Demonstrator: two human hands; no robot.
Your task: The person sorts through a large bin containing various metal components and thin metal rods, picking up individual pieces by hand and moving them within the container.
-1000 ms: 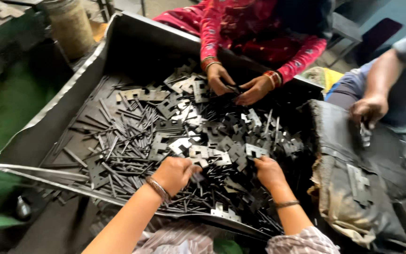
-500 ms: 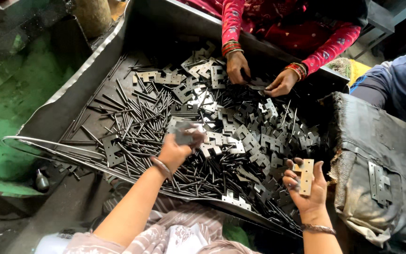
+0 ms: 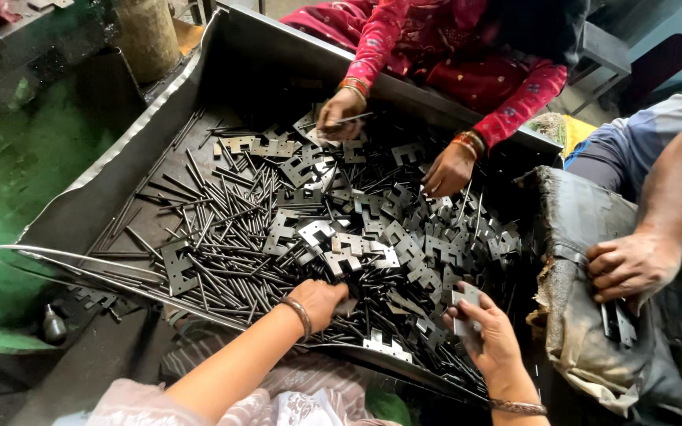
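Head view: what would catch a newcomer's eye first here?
A big metal tray fills the middle, heaped with dark rods on its left and notched plates on its right. At the near edge, the left hand digs into the pile while the right hand holds a plate. Across the tray, a person in red sleeves sorts too.

head camera looks steeply down, close over tray.

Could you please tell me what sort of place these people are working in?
Probably a small metalworking shop. A big sheet-metal tray holds heaps of stamped metal plates and thin metal rods, which several people sort by hand. The green floor looks stained and grimy.
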